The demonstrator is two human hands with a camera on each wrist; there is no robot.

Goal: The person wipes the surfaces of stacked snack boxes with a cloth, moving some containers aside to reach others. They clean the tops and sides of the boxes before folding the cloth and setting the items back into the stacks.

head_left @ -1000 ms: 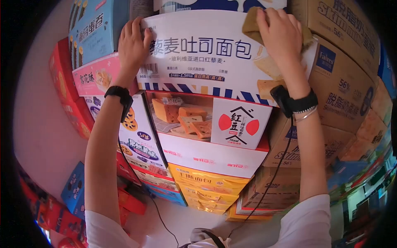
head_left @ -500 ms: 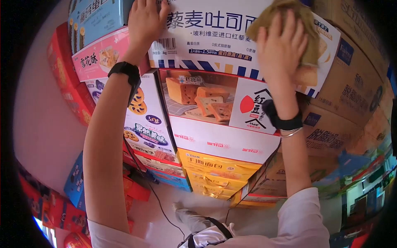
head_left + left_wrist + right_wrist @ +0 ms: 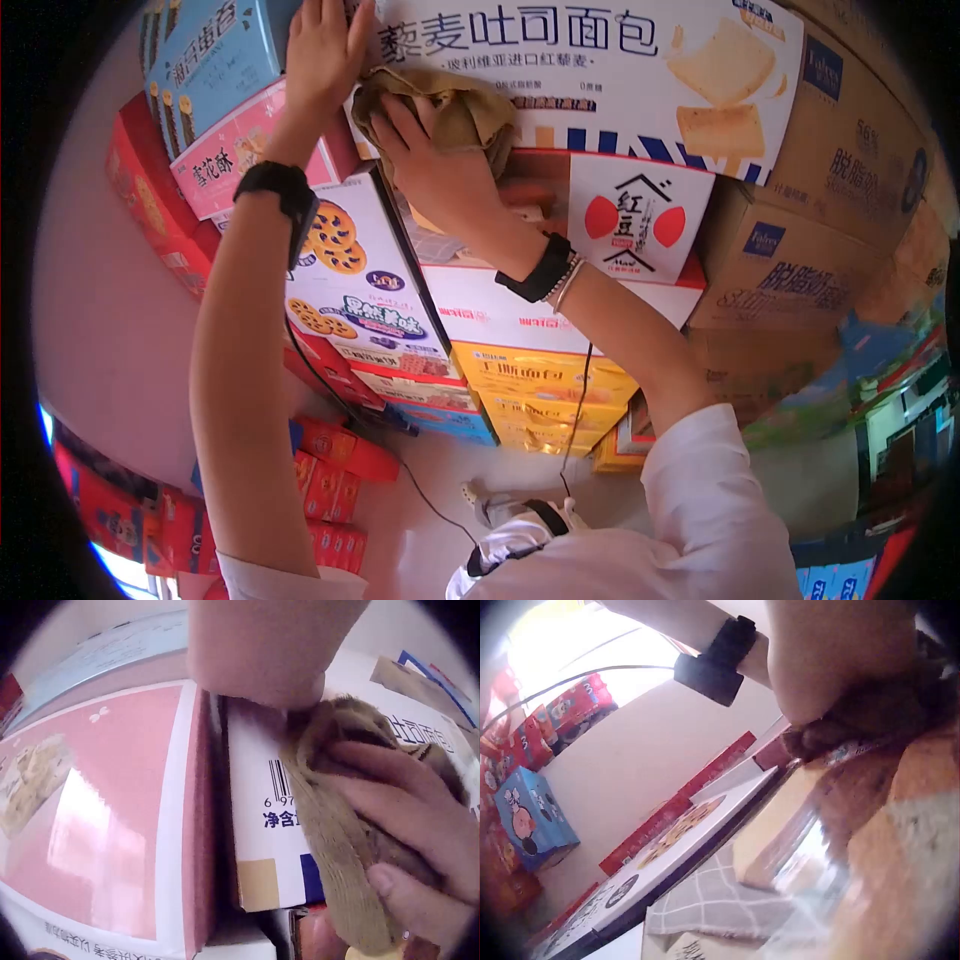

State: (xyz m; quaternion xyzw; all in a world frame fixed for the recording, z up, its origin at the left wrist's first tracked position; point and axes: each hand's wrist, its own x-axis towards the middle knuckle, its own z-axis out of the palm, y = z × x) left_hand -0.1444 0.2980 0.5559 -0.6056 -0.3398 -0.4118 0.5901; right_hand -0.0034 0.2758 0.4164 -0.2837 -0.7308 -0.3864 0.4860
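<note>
A large white box point(image 3: 640, 110) with toast slices printed on it lies across the top of the stack before me. My right hand point(image 3: 435, 165) holds an olive-brown cloth point(image 3: 485, 115) against the lower left of its front face. In the left wrist view the cloth point(image 3: 337, 855) is bunched under the fingers and thumb, beside the printed barcode. My left hand point(image 3: 325, 55) rests at the white box's upper left edge, its fingers extended. The palm side of this hand is hidden in the head view. Both wrists wear black straps.
Pink point(image 3: 250, 150) and blue point(image 3: 225, 70) boxes stand at the left of the white box. Below are a red-bean bread box point(image 3: 635, 225), a cookie box point(image 3: 350, 250) and yellow packs point(image 3: 550, 375). Brown cartons point(image 3: 780, 240) are stacked at right. A thin cable point(image 3: 435, 500) hangs toward the floor.
The right hand has carried the cloth from the white box's upper right, down, then left across its front to the lower left. My left hand stays at the upper left edge.
</note>
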